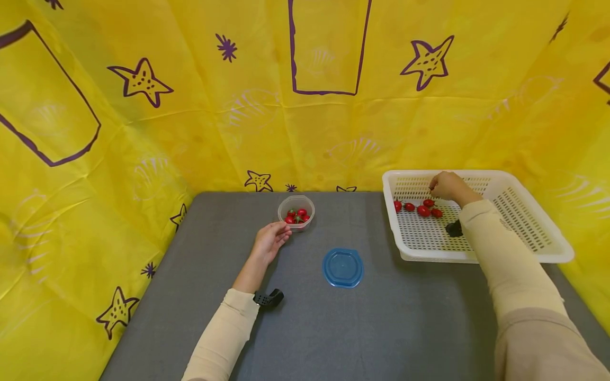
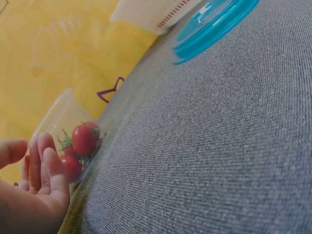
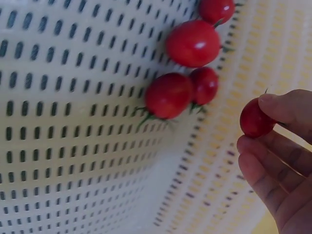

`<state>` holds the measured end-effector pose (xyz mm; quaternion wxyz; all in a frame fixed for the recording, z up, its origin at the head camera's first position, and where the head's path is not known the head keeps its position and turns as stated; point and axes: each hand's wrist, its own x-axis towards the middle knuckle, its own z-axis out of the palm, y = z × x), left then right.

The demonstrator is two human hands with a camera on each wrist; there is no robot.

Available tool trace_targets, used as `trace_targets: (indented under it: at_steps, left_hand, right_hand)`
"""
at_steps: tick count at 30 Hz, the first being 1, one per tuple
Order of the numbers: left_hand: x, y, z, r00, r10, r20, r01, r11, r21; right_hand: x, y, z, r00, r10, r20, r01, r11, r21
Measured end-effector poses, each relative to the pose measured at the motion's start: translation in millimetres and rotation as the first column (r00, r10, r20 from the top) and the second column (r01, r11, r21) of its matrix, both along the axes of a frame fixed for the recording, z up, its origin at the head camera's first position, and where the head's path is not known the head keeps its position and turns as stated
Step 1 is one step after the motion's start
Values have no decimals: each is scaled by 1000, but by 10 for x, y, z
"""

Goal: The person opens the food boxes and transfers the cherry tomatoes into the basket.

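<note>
Over the back part of a white slotted basket [image 1: 481, 255], my right hand [image 1: 450, 187] pinches a cherry tomato [image 3: 256, 118] between thumb and fingers. Several more cherry tomatoes [image 3: 169, 95] with green stems lie on the basket floor, to the left of the hand in the head view. My left hand [image 1: 270, 241] is at the near rim of a small clear plastic container [image 1: 296, 200], its fingers relaxed beside the wall. Inside that container sit several red cherry tomatoes [image 2: 84, 140]. The left hand holds nothing.
A blue lid [image 1: 343, 268] lies flat on the grey table [image 1: 305, 333], between the container and the basket. Yellow patterned cloth [image 1: 314, 127] hangs behind and at both sides of the table. A black wrist camera [image 1: 269, 298] is strapped to the left forearm.
</note>
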<state>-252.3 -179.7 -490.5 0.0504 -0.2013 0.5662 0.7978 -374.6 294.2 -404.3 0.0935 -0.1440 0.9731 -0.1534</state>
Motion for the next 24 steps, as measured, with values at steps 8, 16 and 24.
trace_targets:
  at_steps: [8, 16, 24]
  left_hand:
    - [-1, 5, 4, 1000, 0, -15, 1, 1000, 17]
    - [5, 6, 9, 1000, -6, -16, 6, 1000, 9]
    - [5, 9, -6, 1000, 5, -4, -5, 1000, -5]
  right_hand:
    - [17, 186, -175, 997, -47, 58, 45, 998, 34]
    - [-3, 265, -330, 993, -64, 96, 58, 996, 69]
    - [48, 235, -336, 989, -80, 125, 70, 994, 84]
